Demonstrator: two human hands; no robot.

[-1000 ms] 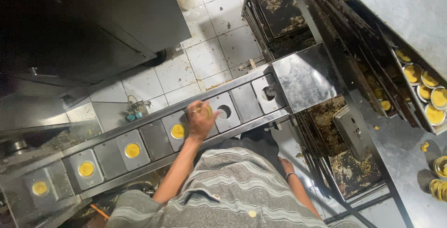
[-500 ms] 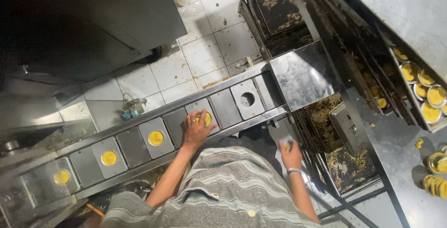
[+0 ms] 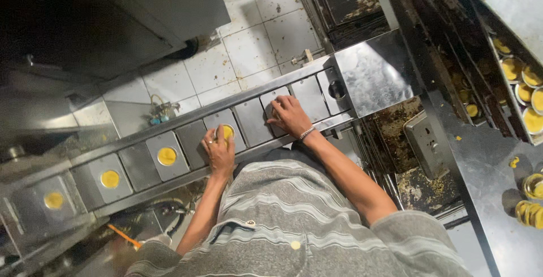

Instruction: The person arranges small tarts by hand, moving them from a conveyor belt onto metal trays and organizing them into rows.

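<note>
While a dark machine housing [image 3: 102, 22] looms over the tiled floor [image 3: 254, 45], the steel conveyor [image 3: 186, 141] carries plates with yellow tarts [image 3: 167, 156]. Racked trays [image 3: 517, 85] stand well apart. The left hand [image 3: 219, 151] lies flat, fingers spread over one tart; the right hand [image 3: 291, 116] presses loosely curled on a plate, holding nothing visible.

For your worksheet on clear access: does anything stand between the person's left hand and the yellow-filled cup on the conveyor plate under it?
Nothing visible does. The left hand already rests on the yellow-filled cup, fingers partly covering it.
</note>
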